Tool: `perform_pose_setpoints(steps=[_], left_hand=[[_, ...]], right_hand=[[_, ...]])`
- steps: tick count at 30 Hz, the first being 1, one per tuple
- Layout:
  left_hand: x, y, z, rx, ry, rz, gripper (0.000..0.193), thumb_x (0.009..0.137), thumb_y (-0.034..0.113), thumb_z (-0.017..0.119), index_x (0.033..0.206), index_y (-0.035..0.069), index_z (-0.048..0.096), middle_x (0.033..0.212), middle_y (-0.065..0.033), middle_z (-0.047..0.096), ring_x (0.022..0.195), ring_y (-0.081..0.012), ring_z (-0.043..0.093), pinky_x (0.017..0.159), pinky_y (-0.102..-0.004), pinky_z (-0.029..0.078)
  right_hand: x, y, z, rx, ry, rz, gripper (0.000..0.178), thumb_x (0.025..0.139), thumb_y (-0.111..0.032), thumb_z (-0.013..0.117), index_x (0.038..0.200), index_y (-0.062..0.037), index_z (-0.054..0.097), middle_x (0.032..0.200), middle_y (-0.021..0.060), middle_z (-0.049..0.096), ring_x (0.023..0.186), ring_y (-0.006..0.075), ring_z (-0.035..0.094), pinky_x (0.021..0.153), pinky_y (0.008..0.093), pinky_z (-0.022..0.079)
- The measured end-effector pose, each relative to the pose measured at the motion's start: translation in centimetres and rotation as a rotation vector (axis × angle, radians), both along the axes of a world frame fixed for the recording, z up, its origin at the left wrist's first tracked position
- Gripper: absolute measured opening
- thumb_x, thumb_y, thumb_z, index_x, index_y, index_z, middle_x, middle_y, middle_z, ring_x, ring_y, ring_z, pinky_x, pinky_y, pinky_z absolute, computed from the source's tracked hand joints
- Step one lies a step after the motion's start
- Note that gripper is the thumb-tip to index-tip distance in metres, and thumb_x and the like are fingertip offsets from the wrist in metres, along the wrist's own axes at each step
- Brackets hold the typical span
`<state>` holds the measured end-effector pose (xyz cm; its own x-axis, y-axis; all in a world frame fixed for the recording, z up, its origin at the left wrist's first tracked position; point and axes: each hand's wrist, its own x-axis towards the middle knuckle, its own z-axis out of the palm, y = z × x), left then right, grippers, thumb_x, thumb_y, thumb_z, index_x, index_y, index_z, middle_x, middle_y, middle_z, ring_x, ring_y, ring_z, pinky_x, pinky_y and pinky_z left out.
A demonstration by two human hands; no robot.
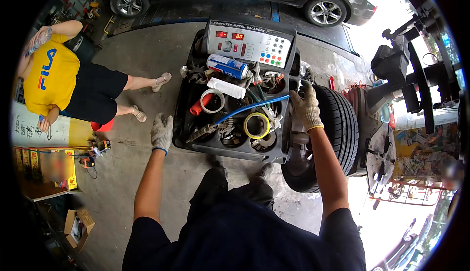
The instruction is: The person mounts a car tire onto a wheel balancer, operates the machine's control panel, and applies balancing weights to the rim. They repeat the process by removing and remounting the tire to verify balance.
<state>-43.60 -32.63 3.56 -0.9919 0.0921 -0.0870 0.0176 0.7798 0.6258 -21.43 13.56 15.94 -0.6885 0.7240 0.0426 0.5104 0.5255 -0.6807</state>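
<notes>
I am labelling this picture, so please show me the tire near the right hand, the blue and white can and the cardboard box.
Tire [342,126], head view: tread.
Blue and white can [226,67], head view: body.
Cardboard box [86,219], head view: open flap.

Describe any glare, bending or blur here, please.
Head view: glare washes out the ground at lower right; the wide lens tips the person in yellow sideways; one patch at far left is smeared; the right hand and tire look fairly crisp.
</notes>
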Motion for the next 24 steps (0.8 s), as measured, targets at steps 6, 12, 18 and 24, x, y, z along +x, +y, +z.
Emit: perform_pose_setpoints(steps=[6,12,18,24], left_hand=[[-3.8,4.4,-2.2,-0.039,-0.160,-0.034,0.059,0.101,0.053,0.051,0.129,0.002,0.057,0.127,-0.0267,0.065,0.115,-0.0443,0.064,0.098,-0.0500,0.052],[-6.2,4.5,-6.5,-0.373,-0.044,-0.322,0.043,0.093,0.028,0.070,0.124,0.004,0.051,0.121,-0.0226,0.062,0.110,-0.0415,0.065,0.092,-0.0511,0.055],[-6.6,4.7,-5.7,-0.406,-0.102,-0.317,0.049,0.088,0.025,0.073,0.127,0.004,0.052,0.124,-0.0224,0.062,0.110,-0.0418,0.065,0.093,-0.0492,0.055],[-6.9,5.6,-5.7,-0.349,-0.142,-0.328,0.051,0.088,0.024,0.072,0.130,0.003,0.052,0.125,-0.0236,0.061,0.115,-0.0422,0.062,0.097,-0.0489,0.053]], right_hand=[[-10.3,4.9,-2.1,0.163,-0.160,-0.093,0.083,0.084,-0.045,0.080,0.148,-0.0042,0.046,0.143,0.0304,0.054,0.129,0.0447,0.057,0.107,0.0483,0.048],[-18.1,7.7,-4.5,0.211,-0.248,-0.184,0.104,0.075,-0.053,0.086,0.147,0.0067,0.041,0.142,0.0334,0.054,0.134,0.0441,0.053,0.112,0.0446,0.044],[-22.1,8.8,-7.9,0.070,-0.163,-0.405,0.106,0.063,-0.049,0.096,0.142,0.0019,0.046,0.140,0.0267,0.056,0.134,0.0401,0.053,0.113,0.0424,0.044],[-21.6,12.6,-8.3,0.015,-0.150,-0.364,0.073,0.062,-0.042,0.098,0.113,0.0034,0.072,0.109,0.0195,0.075,0.101,0.0308,0.072,0.092,0.0396,0.056]])
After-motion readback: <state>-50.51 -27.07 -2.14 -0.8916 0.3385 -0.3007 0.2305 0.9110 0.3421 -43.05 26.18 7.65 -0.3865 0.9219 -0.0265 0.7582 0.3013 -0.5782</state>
